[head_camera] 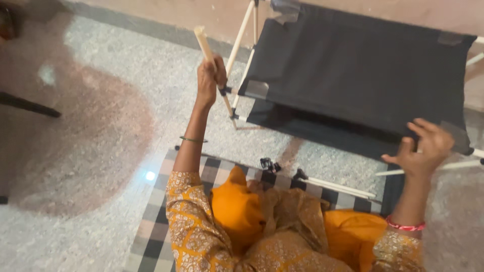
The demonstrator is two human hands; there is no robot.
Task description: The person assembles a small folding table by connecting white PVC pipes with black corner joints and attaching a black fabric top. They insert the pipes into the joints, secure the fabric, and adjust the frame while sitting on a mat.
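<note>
A view from above of a person seated on a checked mat [151, 236] on a speckled stone floor [101, 75], wearing yellow patterned clothes, both arms stretched forward to a frame of pale rods [241, 35] carrying a sheet of black cloth [353, 70].

The left hand [210, 78] is raised and closed in a fist around a pale stick [204, 45]. The stick rises at a slant out of the top of the fist and runs down below it to a black joint [226, 90] at the frame's left side. The grip seems meant to steady or steer that rod where it joins the frame. A thin green bangle [193, 139] sits on this forearm.

The right hand [423, 148] is at the near right corner of the cloth, fingers bent and partly spread, resting on or pinching the cloth edge; how firmly it grips cannot be told. It appears to brace the cloth and frame while the other hand works. A red bangle [405, 225] circles this wrist.

The cloth is stretched flat across the rods, with grey tape patches [257, 88] at its corners, apparently to keep it fixed. More pale rods [343, 187] lie along the mat's far edge, beside small black clips [269, 164], close to the knees and within easy reach.
</note>
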